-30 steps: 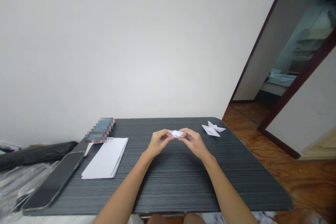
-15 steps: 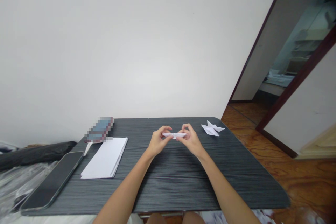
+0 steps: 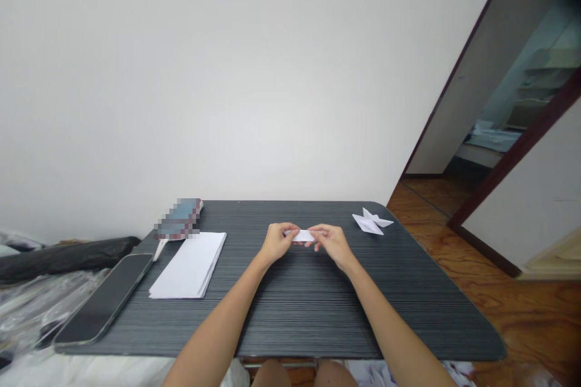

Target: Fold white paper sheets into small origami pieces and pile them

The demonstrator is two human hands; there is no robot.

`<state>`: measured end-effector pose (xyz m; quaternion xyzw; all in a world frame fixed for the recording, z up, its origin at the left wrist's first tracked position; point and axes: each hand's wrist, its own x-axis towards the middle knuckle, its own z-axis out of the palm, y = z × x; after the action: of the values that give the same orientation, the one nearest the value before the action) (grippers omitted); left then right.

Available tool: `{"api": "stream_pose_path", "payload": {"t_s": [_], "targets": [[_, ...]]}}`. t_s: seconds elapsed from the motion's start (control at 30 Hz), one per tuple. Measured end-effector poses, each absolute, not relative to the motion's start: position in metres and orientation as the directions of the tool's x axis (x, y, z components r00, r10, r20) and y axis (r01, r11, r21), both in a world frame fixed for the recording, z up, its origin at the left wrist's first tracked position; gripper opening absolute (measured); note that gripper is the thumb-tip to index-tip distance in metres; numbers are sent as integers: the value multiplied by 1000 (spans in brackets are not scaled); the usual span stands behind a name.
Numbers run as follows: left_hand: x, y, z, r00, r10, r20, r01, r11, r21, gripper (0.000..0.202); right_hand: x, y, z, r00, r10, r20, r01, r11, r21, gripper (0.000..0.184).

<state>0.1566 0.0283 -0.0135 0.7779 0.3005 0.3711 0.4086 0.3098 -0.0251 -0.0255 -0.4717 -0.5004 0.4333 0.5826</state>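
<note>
Between my two hands is a small folded white paper (image 3: 304, 236), held over the middle of the dark table. My left hand (image 3: 278, 242) pinches its left end, thumb on the near side. At the right end, my right hand (image 3: 333, 244) grips it between thumb and fingers. Both ends of the paper are partly hidden by the fingers. To the right, near the table's far corner, lie pointed folded white paper pieces (image 3: 370, 222), apart from my hands.
On the left of the table (image 3: 313, 314) lies a stack of white paper (image 3: 190, 266). A phone (image 3: 106, 299) rests along the left edge. Behind the stack sits a blurred-out packet (image 3: 179, 219). A white wall (image 3: 272, 84) rises behind the table.
The folded paper has turned from a thin, pointed shape to a flatter white strip facing me. My fingers have shifted their grip on it. The view has moved slightly.
</note>
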Motion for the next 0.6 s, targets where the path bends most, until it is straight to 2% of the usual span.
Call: {"api": "stream_pose_path", "payload": {"t_s": [0.13, 0.3, 0.47, 0.6], "targets": [[158, 34, -23, 538, 787, 303, 139, -437, 889, 29, 310, -26, -25, 85, 991, 104, -90, 112, -990, 31], [147, 42, -29, 627, 744, 232, 63, -345, 936, 42, 314, -27, -26, 77, 995, 69, -111, 77, -991, 30], [132, 51, -25, 467, 847, 256, 3, -291, 957, 51, 333, -24, -34, 184, 977, 105, -61, 118, -991, 35], [143, 43, -26, 588, 781, 208, -16, -246, 969, 51, 332, -20, -37, 149, 977, 152, -30, 158, -987, 39]]}}
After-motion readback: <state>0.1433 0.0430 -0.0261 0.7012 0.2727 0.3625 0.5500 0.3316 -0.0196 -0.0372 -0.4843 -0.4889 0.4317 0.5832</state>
